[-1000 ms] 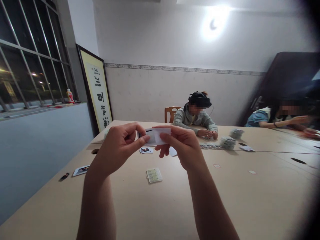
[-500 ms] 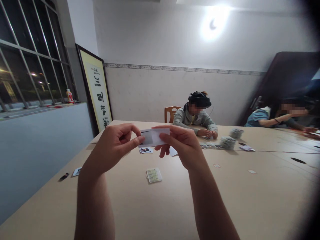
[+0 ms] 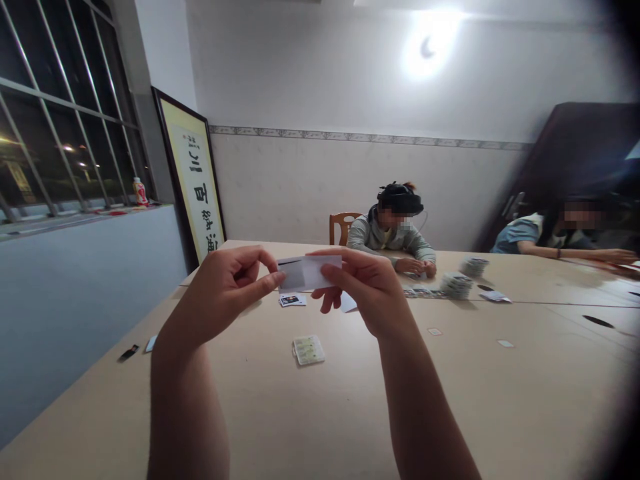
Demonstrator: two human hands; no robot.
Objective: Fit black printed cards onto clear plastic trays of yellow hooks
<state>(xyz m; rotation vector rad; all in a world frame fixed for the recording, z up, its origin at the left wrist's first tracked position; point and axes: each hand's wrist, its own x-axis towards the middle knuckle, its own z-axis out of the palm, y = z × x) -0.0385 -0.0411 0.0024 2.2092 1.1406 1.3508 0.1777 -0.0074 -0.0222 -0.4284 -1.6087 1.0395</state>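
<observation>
Up in front of me, above the table [image 3: 270, 413], a small white paper piece [image 3: 313, 272] is stretched level between both hands. Its left part looks greyer, with a dark line along the top edge; whether this is a second layer I cannot tell. My left hand [image 3: 225, 293] pinches the left end between thumb and forefinger. At the other end, my right hand [image 3: 375, 290] has its thumb on the near face and fingers behind, the lower ones curled loosely. Below lie a few printed cards [image 3: 293, 301], a white sheet [image 3: 349, 303] and a clear plastic case [image 3: 309, 350].
Across the table sits a person [image 3: 387, 230] in a headset, near stacks of cards [image 3: 456, 285]. Another person [image 3: 540, 237] sits at the far right. Small white pieces [image 3: 505, 343] lie on the right, a dark card [image 3: 129, 353] on the left.
The left hand has shifted slightly left and the right hand slightly right, so a little more of the paper shows between them. The far-right person's arm has lowered.
</observation>
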